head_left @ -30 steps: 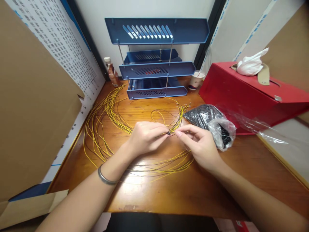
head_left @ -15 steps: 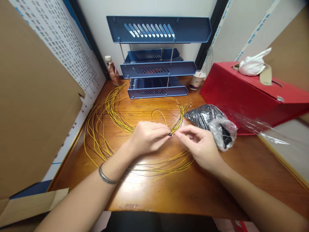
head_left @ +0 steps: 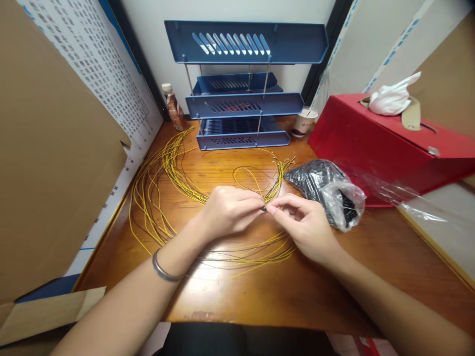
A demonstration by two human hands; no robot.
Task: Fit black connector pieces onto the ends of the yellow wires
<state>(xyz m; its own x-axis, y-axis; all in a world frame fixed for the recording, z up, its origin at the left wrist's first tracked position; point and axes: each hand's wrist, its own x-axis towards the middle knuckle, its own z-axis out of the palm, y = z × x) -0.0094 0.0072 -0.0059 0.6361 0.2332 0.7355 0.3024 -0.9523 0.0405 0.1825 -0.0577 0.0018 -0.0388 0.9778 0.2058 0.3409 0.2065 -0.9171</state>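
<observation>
My left hand (head_left: 233, 210) pinches a small dark piece (head_left: 263, 208) between thumb and fingertips above the middle of the table. Close against it on the right, my right hand (head_left: 304, 222) has its thumb and index finger pressed together at the same piece; what these fingers hold is too small to make out. Yellow and dark wires (head_left: 181, 180) curve in a long bundle around both hands, passing behind them. Their ends (head_left: 284, 165) fan out just behind my right hand. A plastic bag of black pieces (head_left: 315, 180) lies to the right, its mouth open.
At the back of the wooden table (head_left: 237, 301) stand a blue tiered rack (head_left: 241, 106), a bottle (head_left: 174, 109) and a paper cup (head_left: 304, 122). A red box (head_left: 371, 143) with tissue on top is at the right. Cardboard (head_left: 55, 148) rises at the left.
My right fingertips have moved slightly left, closing the small gap to the dark piece in my left hand. The view has shifted a little.
</observation>
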